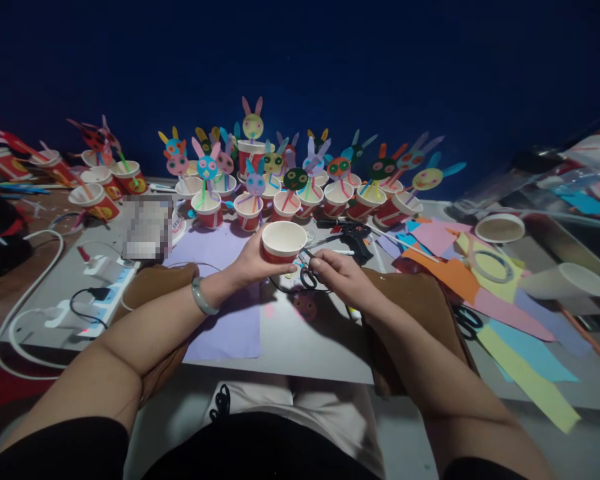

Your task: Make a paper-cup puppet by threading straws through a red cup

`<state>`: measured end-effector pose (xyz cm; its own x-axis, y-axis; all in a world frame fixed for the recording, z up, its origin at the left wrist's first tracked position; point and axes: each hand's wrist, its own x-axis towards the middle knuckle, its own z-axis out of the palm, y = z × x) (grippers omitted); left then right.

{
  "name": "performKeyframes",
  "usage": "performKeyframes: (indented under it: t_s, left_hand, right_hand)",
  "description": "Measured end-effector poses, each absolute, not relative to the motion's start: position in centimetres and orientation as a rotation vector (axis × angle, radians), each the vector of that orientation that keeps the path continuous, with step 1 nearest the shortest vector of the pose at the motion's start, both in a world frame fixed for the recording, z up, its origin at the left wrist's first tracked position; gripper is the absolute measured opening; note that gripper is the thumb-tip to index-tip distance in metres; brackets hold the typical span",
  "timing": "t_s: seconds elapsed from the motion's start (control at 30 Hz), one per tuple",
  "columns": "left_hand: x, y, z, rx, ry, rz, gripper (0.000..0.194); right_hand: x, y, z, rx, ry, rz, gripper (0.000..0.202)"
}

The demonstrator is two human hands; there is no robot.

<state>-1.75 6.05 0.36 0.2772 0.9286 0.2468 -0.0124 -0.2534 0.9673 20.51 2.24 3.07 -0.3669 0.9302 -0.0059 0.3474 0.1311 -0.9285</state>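
My left hand [254, 259] is wrapped around a red-and-white paper cup [284, 241], tilted so its open mouth faces me. Close to the cup's right side, my right hand [337, 272] is closed in a pinch on small scissors [309, 277]. Their black finger loops show below my fingers, and the metal part is close to the cup wall; whether it touches is unclear. Beneath my hands lies a round paper face [306, 305] on the table. A black glue gun [356, 241] rests just behind my right hand.
Several cups with paper rabbit heads on bent straws [250, 213] stand along the back. A power strip [107, 300] with cables is at left, near a blurred-out device [147, 227]. Coloured paper scraps [510, 313], a tape roll [491, 265] and other black-handled scissors [467, 323] lie right.
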Motion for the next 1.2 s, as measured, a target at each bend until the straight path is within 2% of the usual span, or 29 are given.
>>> performKeyframes:
  t_s: [0.07, 0.13, 0.2, 0.33, 0.4, 0.47, 0.6, 0.67, 0.73, 0.87, 0.93, 1.0, 1.13, 1.2]
  left_hand:
    - [-1.77, 6.09, 0.30, 1.530, 0.894, 1.167, 0.095]
    - [-1.80, 6.08, 0.29, 1.529, 0.897, 1.174, 0.094]
    - [-1.82, 6.03, 0.34, 1.540, 0.890, 1.168, 0.095]
    - [-1.82, 5.92, 0.49, 1.552, 0.865, 1.156, 0.097]
    - [-1.81, 5.92, 0.51, 1.548, 0.858, 1.162, 0.098]
    - [-1.81, 5.96, 0.49, 1.550, 0.865, 1.164, 0.096]
    - [-1.80, 6.02, 0.39, 1.549, 0.881, 1.166, 0.095]
    - [-1.78, 6.01, 0.39, 1.544, 0.881, 1.172, 0.095]
    - [-1.76, 5.97, 0.42, 1.546, 0.881, 1.174, 0.095]
    - [-1.77, 5.89, 0.50, 1.552, 0.867, 1.154, 0.096]
    - [-1.80, 5.91, 0.49, 1.546, 0.859, 1.155, 0.097]
    - [-1.81, 5.95, 0.46, 1.553, 0.864, 1.164, 0.098]
    - [-1.79, 6.02, 0.45, 1.563, 0.865, 1.167, 0.096]
    - [-1.77, 5.99, 0.48, 1.555, 0.867, 1.173, 0.097]
  right_hand:
    - [20.49, 2.08, 2.89, -1.315, -1.944, 0.802, 0.032]
    - [20.49, 1.96, 2.82, -1.358, -1.977, 0.620, 0.026]
    - [20.49, 1.94, 2.91, -1.321, -1.940, 0.798, 0.031]
    - [20.48, 2.15, 3.28, -1.193, -1.604, 1.607, 0.047]
    - [20.45, 2.21, 3.30, -1.181, -1.534, 1.711, 0.048]
    - [20.43, 2.18, 3.15, -1.204, -1.686, 1.470, 0.045]
    - [20.48, 1.86, 2.69, -1.340, -2.019, 0.603, 0.028]
    - [20.52, 1.73, 2.69, -1.379, -2.042, 0.458, 0.025]
    - [20.52, 1.73, 2.93, -1.341, -2.015, 0.637, 0.028]
    - [20.42, 1.97, 3.54, -1.201, -1.673, 1.505, 0.044]
    - [20.38, 2.05, 3.56, -1.178, -1.545, 1.696, 0.048]
    - [20.38, 2.03, 3.35, -1.197, -1.653, 1.537, 0.046]
    - [20.47, 1.72, 2.76, -1.346, -2.022, 0.630, 0.031]
    - [20.49, 1.61, 2.70, -1.392, -2.059, 0.428, 0.027]
